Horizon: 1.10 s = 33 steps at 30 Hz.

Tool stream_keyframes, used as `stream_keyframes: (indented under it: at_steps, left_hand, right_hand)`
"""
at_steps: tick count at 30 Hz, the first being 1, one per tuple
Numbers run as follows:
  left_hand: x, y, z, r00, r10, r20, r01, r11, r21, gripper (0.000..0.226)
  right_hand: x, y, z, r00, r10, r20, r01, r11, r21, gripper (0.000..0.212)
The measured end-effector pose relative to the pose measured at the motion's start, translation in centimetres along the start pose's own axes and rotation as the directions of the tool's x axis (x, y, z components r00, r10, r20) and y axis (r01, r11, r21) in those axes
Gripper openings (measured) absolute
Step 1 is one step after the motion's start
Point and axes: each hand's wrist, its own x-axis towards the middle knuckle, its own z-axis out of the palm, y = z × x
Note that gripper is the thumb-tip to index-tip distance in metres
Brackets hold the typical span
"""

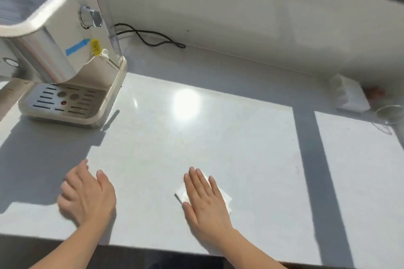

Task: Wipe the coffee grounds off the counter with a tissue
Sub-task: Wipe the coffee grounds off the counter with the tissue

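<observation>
Right hand (205, 201) flat, fingers spread, pressing tissue (182, 195) to near counter (218, 137); left hand (87, 196) open, empty. Coffee machine (65, 61) far left, yellow tag (95, 47) unreadable. Cord (153, 38) behind; glass (390, 114) far right.

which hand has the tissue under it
The right hand: it lies flat on the white tissue on the counter. The left hand touches no tissue.

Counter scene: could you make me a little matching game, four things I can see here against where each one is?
Things:
1. tissue
2. coffee machine
3. black cord
4. clear cup

Places:
A. far right edge of the counter
B. along the back wall
C. under the flat right hand
D. back left of the counter

Pairs: 1-C, 2-D, 3-B, 4-A
</observation>
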Motion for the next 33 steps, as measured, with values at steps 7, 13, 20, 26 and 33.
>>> stream_keyframes:
  at_steps: [7, 13, 20, 26, 33]
  left_hand:
    - [-3.2, 9.9, 4.3, 0.886, 0.325, 0.33, -0.378, 0.919, 0.109, 0.059]
    - [-3.9, 10.2, 6.1, 0.914, 0.331, 0.236, -0.364, 0.925, 0.112, 0.06]
    - [-4.0, 10.8, 5.9, 0.917, 0.317, 0.243, -0.357, 0.923, 0.141, 0.066]
    - [-3.7, 10.4, 6.1, 0.924, 0.316, 0.217, -0.347, 0.93, 0.123, 0.062]
    - [-3.7, 10.6, 5.7, 0.928, 0.31, 0.208, -0.336, 0.937, 0.099, 0.059]
  right_hand:
    - [-4.3, 11.5, -3.1, 0.771, 0.623, -0.136, -0.626, 0.779, 0.018, 0.063]
    - [0.3, 18.3, -5.1, 0.557, 0.808, -0.191, -0.811, 0.579, 0.082, 0.062]
    - [14.1, 21.8, -8.3, 0.586, 0.785, -0.2, -0.786, 0.611, 0.096, 0.062]
    - [26.1, 9.0, -6.1, 0.94, 0.305, -0.152, -0.308, 0.951, 0.003, 0.062]
    - [20.6, 2.5, -3.5, 0.984, -0.169, 0.047, 0.171, 0.984, -0.047, 0.061]
